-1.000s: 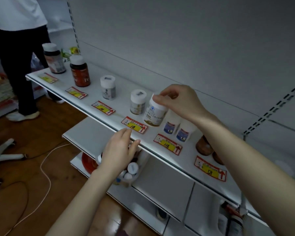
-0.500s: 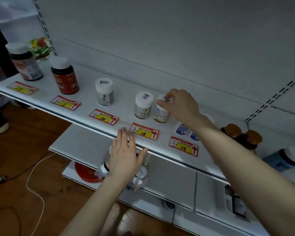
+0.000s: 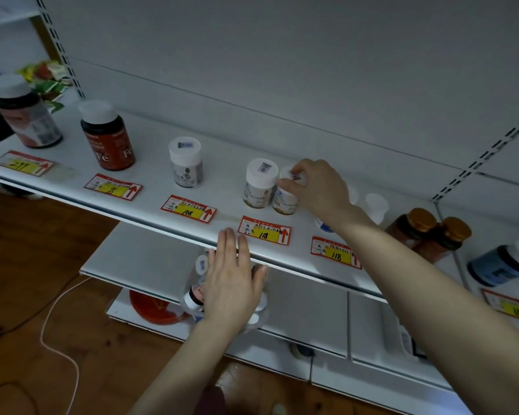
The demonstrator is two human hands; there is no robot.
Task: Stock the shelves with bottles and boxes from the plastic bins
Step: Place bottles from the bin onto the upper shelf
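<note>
Shelf (image 3: 153, 178), near front edge: right grip (image 3: 321, 190) pinches bottle (image 3: 285, 203) touching its twin (image 3: 259, 187); seat flat before letting go; left grip (image 3: 231, 283) flat, released.

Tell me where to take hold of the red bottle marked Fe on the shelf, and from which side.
Take the Fe bottle round its dark shoulder, just under the white cap, coming from the front. It stands upright on the shelf, with free space at both sides and the wall behind.
</note>
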